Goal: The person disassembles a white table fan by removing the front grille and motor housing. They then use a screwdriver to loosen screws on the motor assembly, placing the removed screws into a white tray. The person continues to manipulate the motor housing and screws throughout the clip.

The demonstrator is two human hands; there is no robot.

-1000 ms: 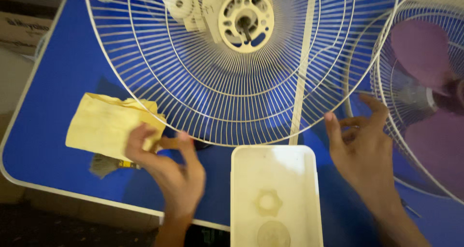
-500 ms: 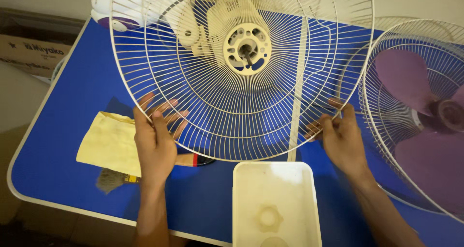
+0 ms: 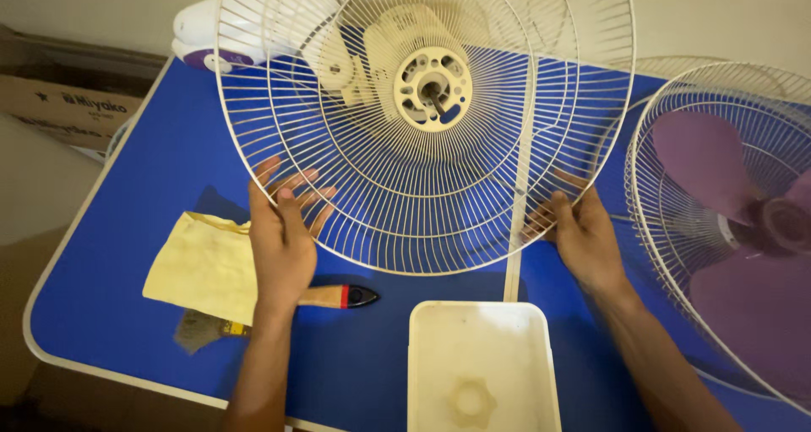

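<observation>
Head view: nearest the camera a cream rectangular tray point(image 3: 483, 366) lies on the blue worktop point(image 3: 110, 229). Both forearms reach forward from the bottom edge — the left hand point(image 3: 283, 238) lies palm-down with fingers spread against the lower left rim of the wire fan guard point(image 3: 338, 145), pressing on it, not closed around it. The right hand point(image 3: 585, 239) curls its fingers about the guard's lower right rim, clasping the wire. Under the left wrist lie a yellow cloth point(image 3: 201, 266) and a paintbrush point(image 3: 325, 297) with a red-and-black handle end. The guard — round, cream, with fine radial wires — stands tilted up above the worktop, around the cream motor hub point(image 3: 432, 87). Farther right sits a second guard holding purple blades point(image 3: 726, 221).
</observation>
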